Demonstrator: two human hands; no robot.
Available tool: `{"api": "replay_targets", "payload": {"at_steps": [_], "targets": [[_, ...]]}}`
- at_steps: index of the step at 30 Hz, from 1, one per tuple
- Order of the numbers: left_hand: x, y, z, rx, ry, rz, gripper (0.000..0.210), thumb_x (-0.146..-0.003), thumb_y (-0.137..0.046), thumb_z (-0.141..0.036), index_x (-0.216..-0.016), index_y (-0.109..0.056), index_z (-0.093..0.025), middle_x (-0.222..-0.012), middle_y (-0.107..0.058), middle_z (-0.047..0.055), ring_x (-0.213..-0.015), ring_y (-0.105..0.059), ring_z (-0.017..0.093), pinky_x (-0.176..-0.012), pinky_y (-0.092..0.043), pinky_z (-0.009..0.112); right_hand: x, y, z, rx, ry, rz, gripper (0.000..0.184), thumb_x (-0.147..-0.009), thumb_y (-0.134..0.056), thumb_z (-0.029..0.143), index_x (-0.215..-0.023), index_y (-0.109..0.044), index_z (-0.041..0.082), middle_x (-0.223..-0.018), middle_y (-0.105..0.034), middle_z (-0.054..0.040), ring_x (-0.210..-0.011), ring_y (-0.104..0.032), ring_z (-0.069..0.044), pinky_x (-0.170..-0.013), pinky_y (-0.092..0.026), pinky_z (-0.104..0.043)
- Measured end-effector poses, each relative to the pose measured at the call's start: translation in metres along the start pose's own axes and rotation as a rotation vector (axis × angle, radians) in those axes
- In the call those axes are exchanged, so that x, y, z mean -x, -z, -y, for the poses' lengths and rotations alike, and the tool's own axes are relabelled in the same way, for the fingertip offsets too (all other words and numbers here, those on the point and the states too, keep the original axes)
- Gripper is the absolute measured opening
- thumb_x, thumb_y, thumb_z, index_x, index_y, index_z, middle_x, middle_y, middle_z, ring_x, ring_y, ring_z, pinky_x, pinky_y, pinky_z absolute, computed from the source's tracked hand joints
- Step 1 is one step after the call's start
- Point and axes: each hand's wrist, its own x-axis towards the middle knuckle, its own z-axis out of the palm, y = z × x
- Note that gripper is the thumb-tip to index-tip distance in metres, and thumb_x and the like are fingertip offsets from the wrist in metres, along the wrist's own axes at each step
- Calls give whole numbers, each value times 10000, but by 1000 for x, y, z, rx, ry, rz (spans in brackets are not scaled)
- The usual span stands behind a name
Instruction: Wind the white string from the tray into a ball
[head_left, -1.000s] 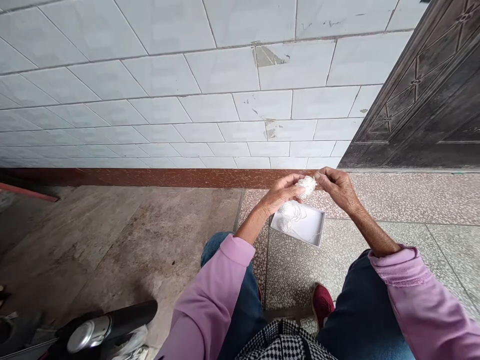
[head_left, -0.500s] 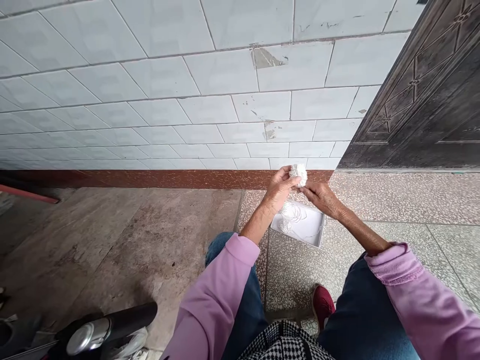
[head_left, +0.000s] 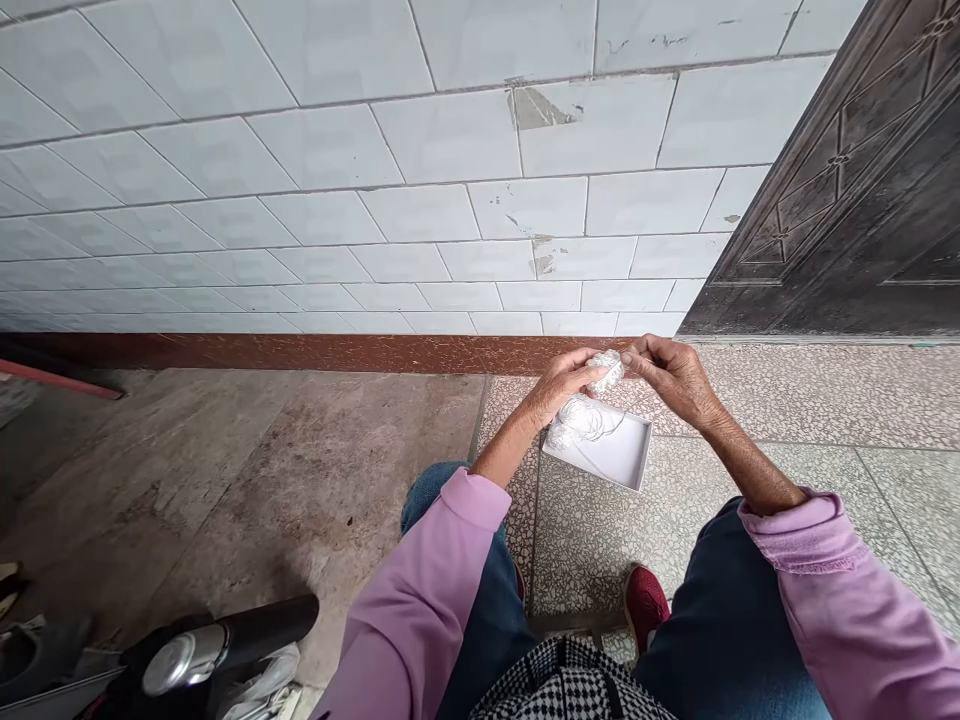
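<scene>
My left hand (head_left: 564,384) is closed round a small white crocheted piece (head_left: 606,371), its thumb lying across the front. Just right of that piece, my right hand (head_left: 675,378) pinches thumb and forefinger together near its edge. What those fingertips hold is too small to make out; it may be a thin tool or thread. Below both hands, a shallow white box (head_left: 630,455) rests on the floor. White yarn (head_left: 577,422) lies in loose coils at the left end of the box, with strands trailing across its bottom.
A white tiled wall (head_left: 420,210) with a brown base strip rises ahead. At the right is a dark carved door (head_left: 847,230). A black cylinder with a metal cap (head_left: 180,660) lies at lower left. My red shoe (head_left: 645,605) is on the speckled floor.
My right hand has moved right and slightly up, away from the white piece. The piece has turned in my left hand and sits a little lower.
</scene>
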Motion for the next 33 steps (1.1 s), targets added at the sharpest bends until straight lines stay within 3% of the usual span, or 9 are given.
{"api": "replay_targets", "payload": {"at_steps": [3, 7, 13, 16, 22, 25, 27, 30, 33], "targets": [[1, 0, -1, 54, 38, 76, 579, -777, -921, -601, -1152, -806, -176, -1052, -743, 107, -803, -645, 151, -669, -529, 273, -2, 3, -2, -107, -40, -19, 578, -883, -823, 740, -730, -570, 243, -646, -492, 25, -635, -451, -144, -605, -467, -310], [-2, 2, 0, 43, 46, 142, 546, -745, -964, -548, -1098, -810, -160, -984, -718, 85, -785, -627, 141, -681, -536, 274, -2, 5, 0, -142, -58, -34, 585, -852, -850, 746, -727, -582, 241, -647, -484, 25, -620, -431, -136, -566, -427, -301], [-5, 4, 4, 41, 0, 119, 511, -726, -963, -448, -1128, -812, -171, -974, -740, 73, -811, -654, 156, -720, -517, 279, 0, 2, -3, -196, -74, -18, 627, -840, -855, 747, -691, -514, 243, -614, -415, 50, -585, -333, -115, -529, -311, -288], [-3, 1, 1, 102, 48, 119, 549, -703, -974, -440, -1155, -800, -181, -1031, -752, 86, -853, -671, 167, -761, -526, 293, -1, 0, -5, -284, -134, 8, 586, -857, -854, 715, -729, -517, 253, -591, -363, 72, -534, -269, -102, -494, -235, -283], [-3, -7, 2, 184, 54, 34, 589, -597, -1020, -342, -1096, -754, -175, -1039, -759, 81, -912, -683, 176, -854, -520, 319, -4, -3, -8, -294, -178, -39, 534, -837, -875, 695, -829, -568, 258, -576, -350, 89, -504, -246, -95, -475, -203, -282], [-6, -7, 7, 172, -14, -21, 533, -616, -1003, -377, -1040, -758, -168, -1019, -758, 73, -922, -666, 171, -861, -497, 315, -3, -5, -8, -262, -173, 21, 530, -893, -795, 747, -910, -602, 253, -591, -382, 82, -505, -272, -103, -471, -207, -283], [-8, -7, 10, 151, -36, -49, 522, -640, -989, -426, -1037, -763, -174, -995, -749, 66, -884, -639, 162, -805, -479, 305, -2, -6, -8, -226, -161, 66, 561, -939, -721, 789, -867, -582, 250, -598, -401, 68, -514, -292, -107, -471, -217, -283], [-8, -9, 12, 115, -38, -84, 530, -663, -975, -492, -1035, -760, -183, -959, -738, 61, -824, -607, 156, -739, -457, 302, 0, -9, -8, -188, -136, 67, 597, -961, -680, 812, -811, -551, 248, -604, -431, 50, -536, -329, -114, -476, -239, -282], [-7, -12, 11, 84, -78, -148, 536, -646, -986, -484, -1014, -742, -179, -952, -738, 61, -840, -619, 163, -786, -481, 321, 0, -11, -10, -182, -134, 66, 578, -978, -670, 798, -850, -573, 243, -626, -454, 45, -553, -356, -120, -491, -270, -280]]}}
